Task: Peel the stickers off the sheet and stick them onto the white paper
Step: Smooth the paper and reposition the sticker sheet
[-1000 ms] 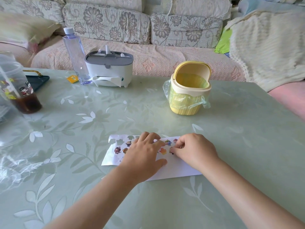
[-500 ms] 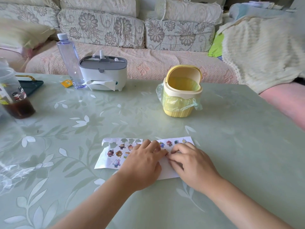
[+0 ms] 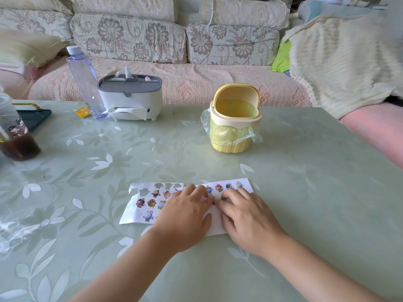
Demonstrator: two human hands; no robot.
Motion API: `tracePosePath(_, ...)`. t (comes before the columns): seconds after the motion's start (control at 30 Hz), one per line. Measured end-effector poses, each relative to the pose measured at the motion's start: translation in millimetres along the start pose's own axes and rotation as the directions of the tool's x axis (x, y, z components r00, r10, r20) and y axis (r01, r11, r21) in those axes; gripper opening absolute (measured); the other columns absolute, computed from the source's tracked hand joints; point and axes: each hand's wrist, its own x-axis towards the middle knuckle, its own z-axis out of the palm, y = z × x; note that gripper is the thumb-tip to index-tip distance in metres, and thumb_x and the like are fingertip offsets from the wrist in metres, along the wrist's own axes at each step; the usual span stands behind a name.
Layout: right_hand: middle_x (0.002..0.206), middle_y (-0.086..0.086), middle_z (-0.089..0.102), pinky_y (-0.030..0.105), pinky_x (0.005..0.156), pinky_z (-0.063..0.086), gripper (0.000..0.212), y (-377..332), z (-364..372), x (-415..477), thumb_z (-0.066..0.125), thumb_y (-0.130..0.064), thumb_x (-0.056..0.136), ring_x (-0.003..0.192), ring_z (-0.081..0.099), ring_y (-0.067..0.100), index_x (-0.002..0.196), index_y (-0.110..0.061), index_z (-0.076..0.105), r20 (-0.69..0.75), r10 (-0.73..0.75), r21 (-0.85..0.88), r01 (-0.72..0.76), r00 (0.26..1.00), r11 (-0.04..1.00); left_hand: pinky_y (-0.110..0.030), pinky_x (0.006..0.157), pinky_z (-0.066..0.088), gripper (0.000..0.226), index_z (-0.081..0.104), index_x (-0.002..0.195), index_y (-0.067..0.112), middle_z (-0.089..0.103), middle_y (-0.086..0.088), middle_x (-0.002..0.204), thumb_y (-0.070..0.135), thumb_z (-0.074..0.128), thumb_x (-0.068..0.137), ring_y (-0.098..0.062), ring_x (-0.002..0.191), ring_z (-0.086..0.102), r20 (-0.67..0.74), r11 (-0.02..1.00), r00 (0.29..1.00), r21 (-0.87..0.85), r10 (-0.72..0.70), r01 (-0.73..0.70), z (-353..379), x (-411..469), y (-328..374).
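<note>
The sticker sheet [image 3: 141,205] lies flat on the green table, with cut-out holes along its top edge and several cartoon stickers still on it. To its right lies the white paper [image 3: 247,187], which carries a row of stickers [image 3: 219,187] along its far edge. My left hand [image 3: 185,214] rests palm down where sheet and paper meet and hides that join. My right hand [image 3: 246,216] has its fingertips pressed on the white paper, just beside my left index finger. A tiny dark bit shows between the two hands.
A yellow mini bin [image 3: 234,125] with a plastic liner stands behind the paper. Further back left are a tissue box [image 3: 130,99] and a clear bottle [image 3: 84,79]. A cup of dark drink [image 3: 17,140] and crumpled clear plastic [image 3: 13,232] occupy the left edge.
My right hand has gone from a pinch near the sheet to fingertips spread flat on the white paper. The view tilted, so the papers now sit lower in frame.
</note>
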Motion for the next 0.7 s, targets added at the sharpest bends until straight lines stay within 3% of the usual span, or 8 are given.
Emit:
tracePosePath(0.2, 0.110, -0.004, 0.055, 0.042, 0.079, 0.053, 0.042, -1, -2, 0, 0.036, -0.033, 0.094, 0.097, 0.056, 0.025, 0.125, -0.028, 0.064, 0.086, 0.024, -0.018, -0.023, 0.996, 1.000, -0.029, 0.049, 0.050, 0.046, 0.075, 0.110, 0.025, 0.064, 0.006, 0.104, 0.049, 0.043, 0.086, -0.019, 0.091, 0.062, 0.020, 1.000, 1.000, -0.019, 0.023, -0.023, -2, -6, -4)
tracePosePath(0.37, 0.105, -0.001, 0.051, 0.041, 0.075, 0.051, 0.052, -3, -3, 6, 0.035, -0.034, 0.088, 0.097, 0.051, 0.027, 0.136, -0.031, 0.054, 0.118, 0.052, -0.038, -0.048, 0.992, 0.998, -0.029, 0.044, 0.050, 0.045, 0.074, 0.113, 0.029, 0.065, 0.004, 0.105, 0.050, 0.044, 0.088, -0.020, 0.090, 0.063, 0.013, 0.998, 0.998, -0.034, 0.062, -0.061, -3, -11, -2)
tracePosePath(0.5, 0.104, 0.000, 0.053, 0.041, 0.073, 0.052, 0.050, -3, -3, 5, 0.038, -0.034, 0.086, 0.097, 0.054, 0.028, 0.132, -0.029, 0.058, 0.099, 0.054, -0.048, -0.050, 0.994, 0.998, -0.030, 0.051, 0.052, 0.053, 0.066, 0.127, 0.031, 0.061, 0.007, 0.118, 0.054, 0.036, 0.090, -0.018, 0.103, 0.060, 0.053, 0.999, 0.999, -0.034, 0.014, -0.013, -5, -13, -1)
tracePosePath(0.6, 0.109, -0.001, 0.057, 0.041, 0.077, 0.054, 0.046, 2, -3, 0, 0.042, -0.036, 0.090, 0.101, 0.057, 0.028, 0.131, -0.027, 0.061, 0.099, 0.038, -0.054, -0.033, 0.994, 0.998, -0.033, 0.067, 0.051, 0.070, 0.052, 0.143, 0.029, 0.052, 0.008, 0.135, 0.058, 0.018, 0.088, -0.017, 0.121, 0.050, 0.133, 1.000, 0.991, -0.016, -0.021, 0.023, -6, -13, 3)
tracePosePath(0.7, 0.111, -0.004, 0.059, 0.039, 0.078, 0.054, 0.043, 5, -4, -4, 0.045, -0.037, 0.090, 0.101, 0.058, 0.024, 0.126, -0.026, 0.066, 0.099, 0.027, -0.034, -0.023, 0.995, 0.999, -0.033, 0.071, 0.052, 0.067, 0.058, 0.138, 0.025, 0.056, 0.005, 0.126, 0.058, 0.024, 0.091, -0.019, 0.113, 0.054, 0.122, 1.000, 0.992, -0.001, -0.019, 0.020, -6, -12, 5)
